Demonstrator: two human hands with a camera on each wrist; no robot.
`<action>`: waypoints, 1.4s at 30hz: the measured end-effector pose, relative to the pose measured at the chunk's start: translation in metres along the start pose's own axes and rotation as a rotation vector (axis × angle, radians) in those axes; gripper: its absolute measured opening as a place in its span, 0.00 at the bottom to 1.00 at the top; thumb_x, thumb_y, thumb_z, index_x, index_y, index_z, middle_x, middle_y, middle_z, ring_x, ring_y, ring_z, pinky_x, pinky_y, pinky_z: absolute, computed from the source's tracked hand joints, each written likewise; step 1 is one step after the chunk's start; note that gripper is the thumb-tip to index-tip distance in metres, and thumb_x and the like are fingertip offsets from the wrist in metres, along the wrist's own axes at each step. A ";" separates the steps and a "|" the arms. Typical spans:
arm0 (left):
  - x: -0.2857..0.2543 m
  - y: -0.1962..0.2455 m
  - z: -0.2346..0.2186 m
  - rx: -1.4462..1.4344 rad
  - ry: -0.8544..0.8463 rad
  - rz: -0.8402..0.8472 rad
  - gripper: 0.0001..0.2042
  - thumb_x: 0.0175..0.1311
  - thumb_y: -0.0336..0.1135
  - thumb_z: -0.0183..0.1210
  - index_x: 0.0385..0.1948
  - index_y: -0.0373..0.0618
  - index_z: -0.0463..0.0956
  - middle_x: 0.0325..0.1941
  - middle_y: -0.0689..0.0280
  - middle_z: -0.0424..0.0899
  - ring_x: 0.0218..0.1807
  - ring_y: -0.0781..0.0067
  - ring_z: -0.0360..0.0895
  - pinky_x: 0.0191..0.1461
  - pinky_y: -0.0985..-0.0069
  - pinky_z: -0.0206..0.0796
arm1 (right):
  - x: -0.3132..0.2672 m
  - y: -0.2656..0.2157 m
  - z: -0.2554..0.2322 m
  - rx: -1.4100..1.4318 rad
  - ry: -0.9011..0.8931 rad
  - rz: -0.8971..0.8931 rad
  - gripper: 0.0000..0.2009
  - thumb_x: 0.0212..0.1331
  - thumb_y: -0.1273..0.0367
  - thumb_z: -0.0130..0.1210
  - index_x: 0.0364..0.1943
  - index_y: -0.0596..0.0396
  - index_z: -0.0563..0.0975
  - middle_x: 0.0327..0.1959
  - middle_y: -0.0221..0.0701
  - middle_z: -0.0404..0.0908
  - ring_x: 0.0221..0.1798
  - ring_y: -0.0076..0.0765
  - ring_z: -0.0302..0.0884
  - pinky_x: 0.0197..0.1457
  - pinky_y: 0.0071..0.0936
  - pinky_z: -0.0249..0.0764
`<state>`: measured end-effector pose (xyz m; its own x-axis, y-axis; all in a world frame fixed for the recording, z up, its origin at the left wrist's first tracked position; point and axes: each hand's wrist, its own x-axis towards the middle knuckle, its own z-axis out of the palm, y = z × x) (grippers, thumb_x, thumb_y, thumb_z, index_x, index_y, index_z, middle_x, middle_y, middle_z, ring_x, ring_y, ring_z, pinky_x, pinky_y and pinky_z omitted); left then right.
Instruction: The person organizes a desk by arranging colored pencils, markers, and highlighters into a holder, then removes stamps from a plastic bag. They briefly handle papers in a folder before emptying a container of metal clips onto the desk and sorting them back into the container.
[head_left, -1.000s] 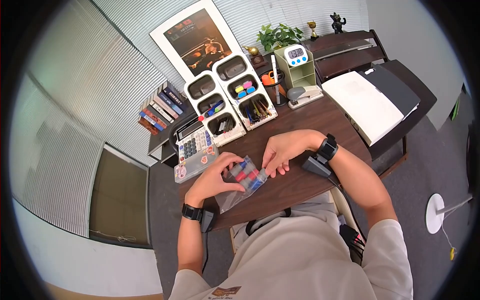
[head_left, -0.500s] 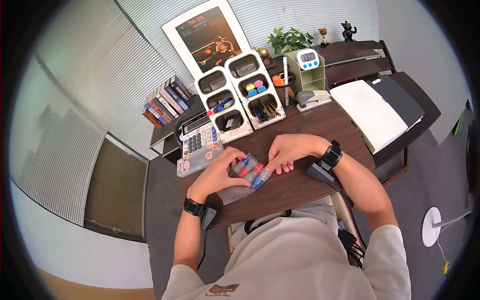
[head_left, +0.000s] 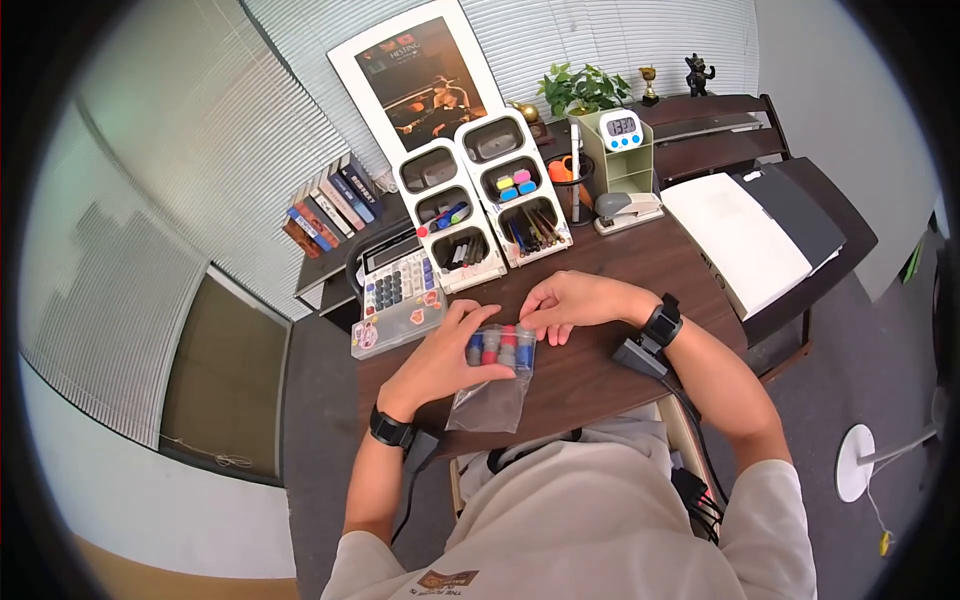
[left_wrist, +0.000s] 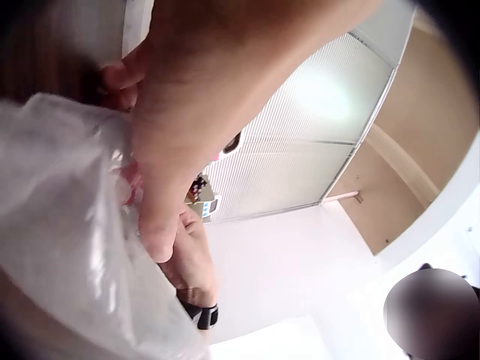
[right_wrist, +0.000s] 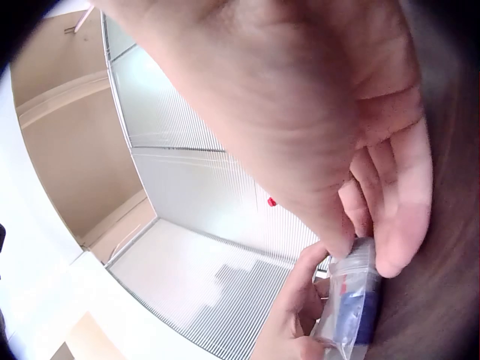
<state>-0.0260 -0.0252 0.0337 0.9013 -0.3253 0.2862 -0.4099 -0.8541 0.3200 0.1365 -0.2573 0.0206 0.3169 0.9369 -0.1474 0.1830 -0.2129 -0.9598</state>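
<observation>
Desk beneath bagged blocks (head_left: 500,347).

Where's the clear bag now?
Head view, centre: the clear bag is over the desk, right of the stickered case, left hand gripping its left side, right hand pinching its top right corner.

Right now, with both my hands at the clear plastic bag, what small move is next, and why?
Perhaps slide the right hand a little along the bag's far edge to feel for its opening: it pinches that edge's right corner, the left hand grips the side, and the red, blue and grey cylinders lie close by.
</observation>
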 end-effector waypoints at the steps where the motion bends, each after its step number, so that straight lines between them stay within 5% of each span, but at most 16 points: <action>1: 0.000 0.005 -0.010 -0.120 -0.095 -0.120 0.39 0.58 0.49 0.77 0.70 0.44 0.70 0.59 0.60 0.72 0.46 0.68 0.76 0.53 0.71 0.74 | -0.002 -0.003 0.001 -0.003 -0.006 0.021 0.19 0.69 0.62 0.66 0.56 0.63 0.82 0.38 0.34 0.89 0.35 0.25 0.87 0.41 0.23 0.85; 3: -0.002 0.003 -0.018 -0.241 -0.190 -0.246 0.37 0.61 0.48 0.75 0.70 0.44 0.71 0.59 0.60 0.72 0.45 0.70 0.77 0.52 0.71 0.75 | -0.010 -0.011 0.002 -0.087 -0.017 0.002 0.20 0.67 0.62 0.67 0.56 0.63 0.82 0.39 0.35 0.90 0.35 0.26 0.87 0.42 0.24 0.85; 5: -0.006 -0.006 -0.021 -0.386 -0.217 -0.267 0.31 0.67 0.36 0.71 0.71 0.44 0.72 0.61 0.67 0.71 0.45 0.83 0.75 0.44 0.81 0.72 | -0.009 -0.013 0.003 -0.175 -0.029 -0.024 0.22 0.64 0.63 0.69 0.56 0.64 0.82 0.41 0.36 0.90 0.35 0.27 0.87 0.43 0.25 0.85; 18: -0.006 -0.026 0.003 -0.817 -0.061 -0.425 0.23 0.70 0.33 0.69 0.65 0.39 0.78 0.56 0.69 0.78 0.38 0.84 0.78 0.39 0.82 0.73 | 0.008 0.011 0.000 -0.004 0.112 -0.087 0.21 0.69 0.64 0.66 0.61 0.60 0.80 0.39 0.31 0.88 0.34 0.19 0.81 0.37 0.20 0.79; 23: -0.004 -0.015 -0.005 -0.353 -0.121 -0.253 0.29 0.65 0.41 0.74 0.66 0.46 0.78 0.55 0.68 0.78 0.49 0.79 0.77 0.48 0.78 0.70 | -0.001 -0.008 0.007 -0.243 0.203 -0.016 0.16 0.69 0.60 0.65 0.56 0.50 0.87 0.31 0.26 0.84 0.26 0.17 0.75 0.30 0.21 0.75; 29: -0.004 -0.024 0.006 -0.409 -0.093 -0.157 0.31 0.61 0.44 0.76 0.67 0.47 0.78 0.58 0.63 0.77 0.61 0.66 0.74 0.65 0.70 0.66 | 0.000 -0.006 0.005 -0.257 0.180 -0.028 0.16 0.71 0.60 0.64 0.57 0.51 0.86 0.31 0.27 0.85 0.25 0.18 0.75 0.31 0.21 0.76; 36: 0.000 -0.026 0.013 -0.358 -0.124 -0.122 0.34 0.59 0.46 0.76 0.67 0.42 0.76 0.60 0.58 0.77 0.63 0.58 0.73 0.69 0.65 0.64 | 0.001 0.000 0.005 -0.246 0.188 -0.078 0.17 0.71 0.62 0.63 0.56 0.56 0.86 0.32 0.28 0.87 0.26 0.18 0.77 0.31 0.21 0.77; 42: 0.003 -0.015 0.020 -0.324 -0.059 -0.029 0.45 0.55 0.46 0.78 0.75 0.45 0.64 0.74 0.54 0.68 0.74 0.51 0.66 0.78 0.61 0.58 | -0.008 -0.012 -0.002 -0.260 0.289 0.070 0.15 0.69 0.61 0.63 0.46 0.61 0.88 0.32 0.30 0.89 0.25 0.20 0.80 0.26 0.23 0.77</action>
<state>-0.0144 -0.0211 0.0119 0.9160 -0.3335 0.2229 -0.3985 -0.6930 0.6008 0.1339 -0.2629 0.0340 0.5796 0.8085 -0.1017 0.3689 -0.3716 -0.8519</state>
